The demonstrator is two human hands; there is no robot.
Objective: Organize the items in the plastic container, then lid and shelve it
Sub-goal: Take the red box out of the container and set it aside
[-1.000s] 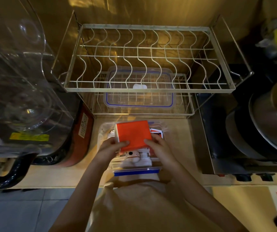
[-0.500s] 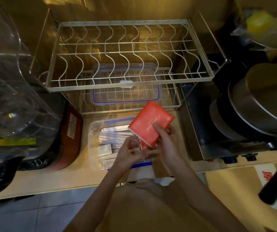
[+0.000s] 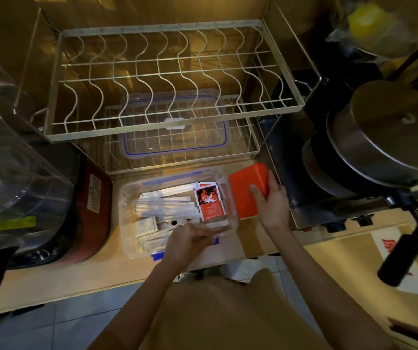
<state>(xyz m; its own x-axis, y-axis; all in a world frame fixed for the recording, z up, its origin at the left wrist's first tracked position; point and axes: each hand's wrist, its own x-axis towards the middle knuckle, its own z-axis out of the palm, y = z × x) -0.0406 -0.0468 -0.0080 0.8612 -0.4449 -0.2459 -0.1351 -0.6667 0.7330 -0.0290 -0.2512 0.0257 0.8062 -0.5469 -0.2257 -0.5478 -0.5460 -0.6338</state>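
Container (image 3: 177, 251) of clear plastic, unlidded on the counter, under the left hand (image 3: 187, 242); white sachets (image 3: 165, 205) and red packet (image 3: 210, 203) loose inside. Sorting step, seemingly; lidding and shelving not yet done. Next: tidying contents, then fetching the lid (image 3: 175, 127) from the rack beyond. Left fingers curled at the near rim, grip unclear. Right hand (image 3: 272, 205), just beside, wrapped around an orange box (image 3: 247, 192).

Place: I see a kitchen | evidence: wire dish rack (image 3: 175, 79) on the counter (image 3: 51, 274) | steel pots (image 3: 380, 137) beside it | tiled floor below
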